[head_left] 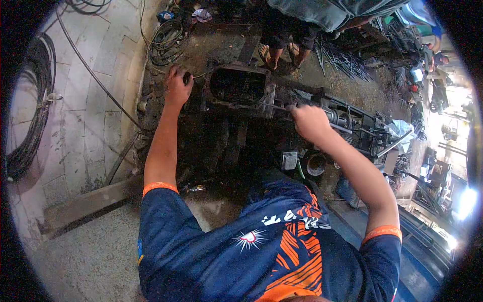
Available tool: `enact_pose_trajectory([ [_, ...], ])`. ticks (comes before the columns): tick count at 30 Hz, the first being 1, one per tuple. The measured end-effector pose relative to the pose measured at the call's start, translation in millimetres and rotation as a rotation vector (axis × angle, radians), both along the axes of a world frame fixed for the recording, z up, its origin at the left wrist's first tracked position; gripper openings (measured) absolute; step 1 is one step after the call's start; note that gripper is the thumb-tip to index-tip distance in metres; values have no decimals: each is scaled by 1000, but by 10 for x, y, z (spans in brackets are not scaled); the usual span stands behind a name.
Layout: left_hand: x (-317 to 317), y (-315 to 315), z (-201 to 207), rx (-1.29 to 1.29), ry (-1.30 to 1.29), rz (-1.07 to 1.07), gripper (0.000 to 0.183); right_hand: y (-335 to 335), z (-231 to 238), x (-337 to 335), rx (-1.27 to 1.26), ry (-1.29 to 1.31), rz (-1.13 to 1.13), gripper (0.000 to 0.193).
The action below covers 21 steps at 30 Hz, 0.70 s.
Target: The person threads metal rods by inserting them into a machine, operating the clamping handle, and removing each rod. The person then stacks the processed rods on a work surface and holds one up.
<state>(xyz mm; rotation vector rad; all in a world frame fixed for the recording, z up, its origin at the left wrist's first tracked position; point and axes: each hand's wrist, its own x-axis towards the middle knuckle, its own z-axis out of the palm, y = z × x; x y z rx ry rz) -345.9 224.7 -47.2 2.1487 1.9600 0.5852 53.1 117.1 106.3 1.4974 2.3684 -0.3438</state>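
A machine with an open, box-shaped metal housing (266,79) stands in front of me, its dark inside showing gears or shafts dimly. My right hand (313,124) is closed around the end of a thin metal rod-like tool (274,106), which reaches left to the housing's near right corner. Whether the tool is a wrench cannot be made out. To the left of the housing, my left hand (178,86) is raised with its fingers curled by the machine's left end. What it grips, if anything, is hidden. Right of the housing runs a cylindrical shaft part (338,119).
A person in a grey top (327,12) stands on the far side. Thin metal rods (342,63) lie on the floor beside that person's feet. Coiled cable (168,43) lies far left; a black hose coil (35,110) hangs on the wall. A grey box (289,160) sits near me.
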Motion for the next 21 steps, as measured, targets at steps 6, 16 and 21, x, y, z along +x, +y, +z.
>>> enact_pose_trajectory([
  [6, 41, 69, 16, -12, 34, -43, 40, 386, 318, -473, -49, -62, 142, 12],
  [16, 133, 293, 40, -314, 213, -50, 51, 831, 444, -1601, -5, -122, 435, 15],
  [21, 179, 209, 17, -334, 216, 11, 55, 1050, 416, -1414, -156, -41, 187, 18],
])
